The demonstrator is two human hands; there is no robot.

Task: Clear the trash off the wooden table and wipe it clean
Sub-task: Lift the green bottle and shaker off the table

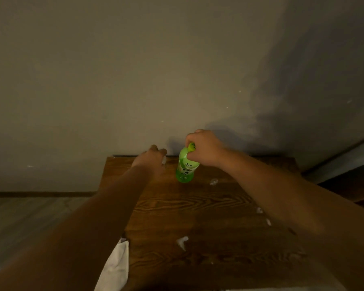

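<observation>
A green tea bottle (185, 169) stands upright near the far edge of the wooden table (208, 206). My right hand (204, 149) grips its neck and cap from above. To the bottle's left, my left hand (152, 156) reaches to the table's far edge and pinches a small white paper scrap (164, 160). More white scraps lie on the table: one right of the bottle (214, 181), one in the near middle (182, 242), and two beside my right forearm (259, 210).
A white cloth (117, 267) hangs over the table's near left edge under my left forearm. A plain wall (135, 80) rises right behind the table. Wooden floor (29, 217) lies to the left, and dark furniture (349, 181) stands at the right.
</observation>
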